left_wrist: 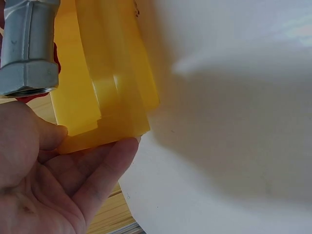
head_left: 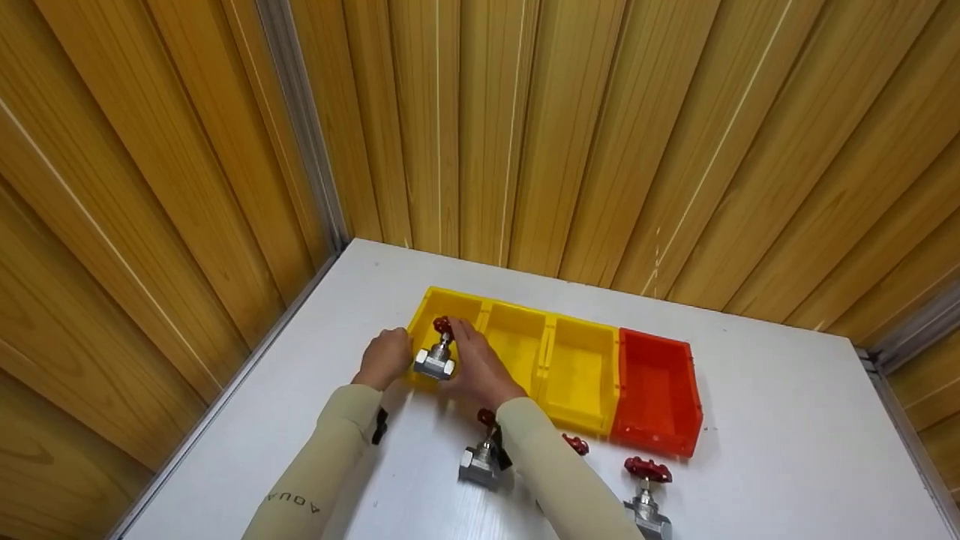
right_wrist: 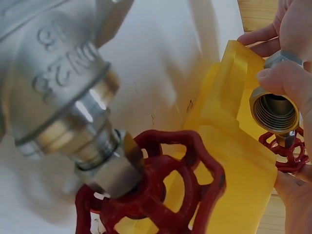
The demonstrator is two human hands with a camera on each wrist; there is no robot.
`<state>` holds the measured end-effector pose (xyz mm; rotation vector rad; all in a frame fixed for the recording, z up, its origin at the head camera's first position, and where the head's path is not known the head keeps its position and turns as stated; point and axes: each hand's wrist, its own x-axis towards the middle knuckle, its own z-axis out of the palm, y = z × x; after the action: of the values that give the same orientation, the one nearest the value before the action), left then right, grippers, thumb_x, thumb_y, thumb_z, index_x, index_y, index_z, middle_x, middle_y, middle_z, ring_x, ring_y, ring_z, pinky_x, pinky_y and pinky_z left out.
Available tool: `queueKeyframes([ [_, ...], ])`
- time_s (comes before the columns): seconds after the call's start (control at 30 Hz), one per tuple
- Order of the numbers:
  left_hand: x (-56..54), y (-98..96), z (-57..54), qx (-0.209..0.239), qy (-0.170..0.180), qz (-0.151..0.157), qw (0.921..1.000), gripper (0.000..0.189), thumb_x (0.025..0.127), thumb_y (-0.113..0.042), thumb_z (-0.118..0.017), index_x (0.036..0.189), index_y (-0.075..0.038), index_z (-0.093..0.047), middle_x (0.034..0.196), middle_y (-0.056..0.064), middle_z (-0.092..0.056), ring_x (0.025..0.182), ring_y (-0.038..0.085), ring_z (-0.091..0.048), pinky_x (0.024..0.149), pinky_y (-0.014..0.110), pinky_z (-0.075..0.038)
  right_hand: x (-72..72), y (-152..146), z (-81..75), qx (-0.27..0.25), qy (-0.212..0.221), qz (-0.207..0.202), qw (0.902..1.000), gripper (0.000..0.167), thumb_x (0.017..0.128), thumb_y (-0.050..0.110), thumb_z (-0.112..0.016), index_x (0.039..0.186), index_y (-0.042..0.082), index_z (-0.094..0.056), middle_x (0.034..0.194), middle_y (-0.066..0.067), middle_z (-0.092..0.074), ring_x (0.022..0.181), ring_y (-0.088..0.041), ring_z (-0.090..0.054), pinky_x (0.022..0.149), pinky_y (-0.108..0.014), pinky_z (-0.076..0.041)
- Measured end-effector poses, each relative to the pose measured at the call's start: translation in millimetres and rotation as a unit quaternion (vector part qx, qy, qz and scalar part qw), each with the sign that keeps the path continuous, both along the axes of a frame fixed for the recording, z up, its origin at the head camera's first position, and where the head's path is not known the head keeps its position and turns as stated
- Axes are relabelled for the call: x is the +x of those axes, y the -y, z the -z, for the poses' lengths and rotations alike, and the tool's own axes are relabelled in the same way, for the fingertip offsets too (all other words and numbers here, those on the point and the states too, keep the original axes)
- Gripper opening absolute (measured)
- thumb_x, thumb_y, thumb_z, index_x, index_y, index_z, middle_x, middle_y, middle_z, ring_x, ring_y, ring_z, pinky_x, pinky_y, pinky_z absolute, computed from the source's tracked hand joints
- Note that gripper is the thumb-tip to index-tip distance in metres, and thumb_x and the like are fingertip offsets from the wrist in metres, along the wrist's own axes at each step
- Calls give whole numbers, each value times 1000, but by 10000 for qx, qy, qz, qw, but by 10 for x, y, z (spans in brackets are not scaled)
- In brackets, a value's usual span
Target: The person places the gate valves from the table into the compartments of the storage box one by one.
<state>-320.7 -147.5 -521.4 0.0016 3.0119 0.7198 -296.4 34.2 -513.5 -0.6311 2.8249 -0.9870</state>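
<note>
My right hand [head_left: 484,371] holds a metal gate valve [head_left: 435,363] with a red handwheel over the leftmost yellow bin [head_left: 454,294]. In the right wrist view its thumb lies on the valve body [right_wrist: 275,109], near the threaded opening, with the handwheel lower. My left hand [head_left: 386,358] pinches that bin's wall at the left, thumb inside and fingers outside, as the left wrist view shows at the bin's edge [left_wrist: 105,139]. A second valve [head_left: 480,466] stands on the table beneath my right forearm and looms large in the right wrist view.
Two more yellow bins [head_left: 577,367] and a red bin [head_left: 660,394] continue the row rightward. Another valve [head_left: 646,487] stands at the front right; one more handwheel [head_left: 576,444] shows past my right sleeve. Wood-patterned walls [head_left: 480,135] border the white table [head_left: 795,420].
</note>
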Motion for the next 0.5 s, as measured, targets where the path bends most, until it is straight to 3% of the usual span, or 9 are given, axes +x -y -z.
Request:
queueKeyframes([
  [0.17, -3, -19, -22, 4, 131, -41, 9999, 22, 99, -12, -47, 94, 1, -64, 75, 9, -60, 60, 18, -50, 54, 28, -40, -45, 2, -14, 117, -64, 15, 9999, 109, 72, 20, -86, 155, 13, -16, 159, -14, -21, 143, -30, -32, 115, -41, -31],
  [0.5, 19, -23, -46, -99, -14, 71, 9999, 23, 100, -14, -48, 94, 2, -64, 77, 12, -62, 60, 19, -48, 56, 31, -40, -132, 30, -52, 310, 141, 173, 9993, 109, 73, 17, -85, 156, 15, -14, 161, -12, -17, 144, -28, -31, 114, -40, -32],
])
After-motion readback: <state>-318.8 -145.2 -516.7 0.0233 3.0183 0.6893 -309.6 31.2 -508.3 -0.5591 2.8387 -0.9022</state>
